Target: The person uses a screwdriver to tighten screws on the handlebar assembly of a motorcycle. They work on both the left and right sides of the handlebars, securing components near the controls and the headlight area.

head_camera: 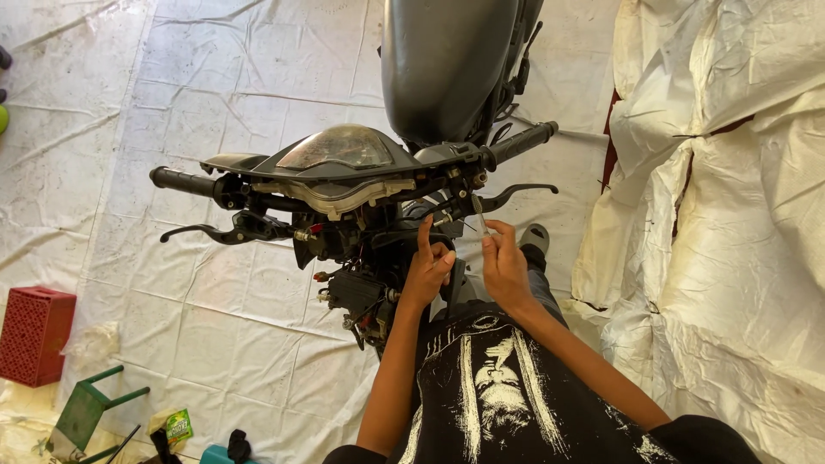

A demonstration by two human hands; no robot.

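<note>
A thin metal tool (478, 213) stands upright, pinched between thumb and fingers of the right hand (503, 262); its tip disappears into the exposed wiring of a motorcycle (344, 185) just above the hands, and what it touches there cannot be made out. Just left of it, the left hand (427, 271) is loosely curled with the index finger raised; whether it grips anything is hidden. Beyond the hands, the handlebar (185, 182) spreads both ways. The fuel tank (443, 60) is cut off at the frame top. Farther left of the hands, on the sheeted floor (172, 86), sits a red crate (33, 333).
</note>
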